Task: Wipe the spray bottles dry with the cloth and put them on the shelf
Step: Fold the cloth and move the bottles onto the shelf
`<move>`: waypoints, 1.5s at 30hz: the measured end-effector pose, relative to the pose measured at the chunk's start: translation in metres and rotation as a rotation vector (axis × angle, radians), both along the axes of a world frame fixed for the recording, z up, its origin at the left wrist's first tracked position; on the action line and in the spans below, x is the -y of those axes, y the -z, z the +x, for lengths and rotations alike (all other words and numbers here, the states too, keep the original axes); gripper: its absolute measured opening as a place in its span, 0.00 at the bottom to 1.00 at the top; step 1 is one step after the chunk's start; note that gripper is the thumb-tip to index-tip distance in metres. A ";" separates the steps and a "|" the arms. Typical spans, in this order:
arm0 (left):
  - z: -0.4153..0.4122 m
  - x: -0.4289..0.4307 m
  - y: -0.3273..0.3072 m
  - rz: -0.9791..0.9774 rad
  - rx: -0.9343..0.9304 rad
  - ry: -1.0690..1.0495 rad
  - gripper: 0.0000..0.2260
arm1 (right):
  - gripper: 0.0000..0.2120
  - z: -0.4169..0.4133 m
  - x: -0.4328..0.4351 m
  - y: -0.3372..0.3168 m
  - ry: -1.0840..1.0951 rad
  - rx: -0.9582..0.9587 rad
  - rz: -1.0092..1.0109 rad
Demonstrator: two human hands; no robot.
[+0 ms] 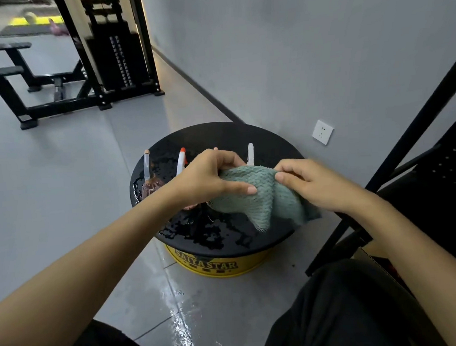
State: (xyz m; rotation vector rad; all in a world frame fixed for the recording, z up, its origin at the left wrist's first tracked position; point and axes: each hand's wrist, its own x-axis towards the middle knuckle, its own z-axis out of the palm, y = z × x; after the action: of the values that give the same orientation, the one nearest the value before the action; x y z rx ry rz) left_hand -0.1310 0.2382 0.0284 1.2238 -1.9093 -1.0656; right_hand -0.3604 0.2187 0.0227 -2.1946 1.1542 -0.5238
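Left hand (208, 179) and right hand (316, 185) grasp the cloth (263, 197) in their fingers over the wet bench (219, 135). Wiping seems underway. Next, it needs wrapping round a spray bottle (181, 162).

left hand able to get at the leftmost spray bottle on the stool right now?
Probably yes: the leftmost spray bottle stands uncovered close beside the left wrist. But the left hand is gripping the cloth, so it would have to let go first.
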 end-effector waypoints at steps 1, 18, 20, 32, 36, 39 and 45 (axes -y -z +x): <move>0.000 0.001 -0.001 -0.021 0.021 -0.016 0.13 | 0.15 0.002 0.000 0.002 0.005 -0.004 -0.008; 0.019 -0.002 -0.002 -0.019 0.097 0.029 0.06 | 0.10 -0.027 -0.012 -0.018 0.105 0.140 0.105; 0.020 -0.001 -0.002 -0.039 0.081 0.025 0.05 | 0.07 -0.028 -0.012 -0.017 0.147 0.205 0.097; 0.023 0.001 -0.004 -0.030 -0.017 0.014 0.06 | 0.08 -0.013 -0.013 0.001 0.179 0.281 -0.007; 0.028 -0.001 -0.010 -0.048 -0.029 -0.006 0.09 | 0.22 -0.015 -0.016 0.002 0.117 0.257 0.110; 0.029 -0.001 -0.009 -0.046 -0.021 -0.006 0.13 | 0.18 -0.017 -0.016 -0.002 0.163 0.255 0.015; 0.031 -0.001 -0.007 0.017 -0.091 0.029 0.07 | 0.10 -0.024 -0.016 -0.010 0.188 0.212 -0.026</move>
State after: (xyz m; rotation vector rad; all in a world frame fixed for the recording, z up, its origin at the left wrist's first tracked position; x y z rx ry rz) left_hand -0.0996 0.2393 0.0352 1.1404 -1.8573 -1.1355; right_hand -0.3839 0.2351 0.0329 -2.0052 1.2494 -0.8335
